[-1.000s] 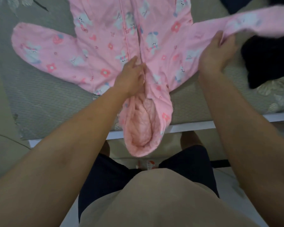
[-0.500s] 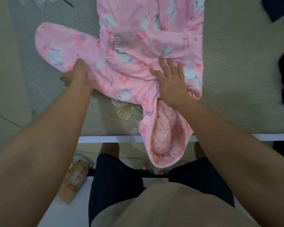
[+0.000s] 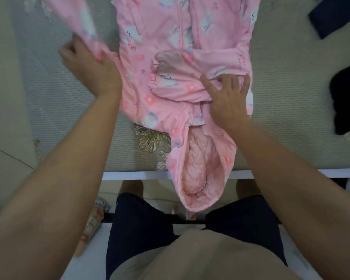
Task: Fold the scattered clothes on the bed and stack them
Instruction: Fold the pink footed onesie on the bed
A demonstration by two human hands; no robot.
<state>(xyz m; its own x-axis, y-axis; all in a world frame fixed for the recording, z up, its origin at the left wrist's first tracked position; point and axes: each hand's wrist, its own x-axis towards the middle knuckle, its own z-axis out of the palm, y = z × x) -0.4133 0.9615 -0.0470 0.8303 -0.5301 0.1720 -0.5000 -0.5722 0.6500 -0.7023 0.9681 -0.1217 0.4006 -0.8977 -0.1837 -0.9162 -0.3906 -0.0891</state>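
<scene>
Head view: A person standing at the foot of a bed folds a child's pink hooded jacket (image 3: 170, 43), printed with bunnies and flowers, on the bed's woven mat (image 3: 49, 118). The jacket lies front up, zip in the middle, its long axis running straight away from the person. Its quilted hood (image 3: 200, 168) is nearest and hangs over the white bed frame (image 3: 137, 175).

The left hand (image 3: 91, 65) grips the left-side sleeve (image 3: 83, 23) close to the shoulder, fingers curled round the cloth. The sleeve is raised off the mat and blurred, running up and away to the left of the hand. The right hand (image 3: 228, 98) lies flat, fingers spread, pressing the right-side sleeve (image 3: 202, 81), which is folded across the chest.

The fold turns on one relation. The free sleeve sits outside the jacket's left edge, the chest lies to the right of the gripping fingers, and the left hand is the nearer one. The likely move is a sweep rightward, laying this sleeve over the first, towards the pressing hand.

A navy garment (image 3: 331, 17) and a black garment (image 3: 346, 98) lie unfolded on the mat, well apart, to the right. No stack is in view, so the job looks to be at an early stage.
</scene>
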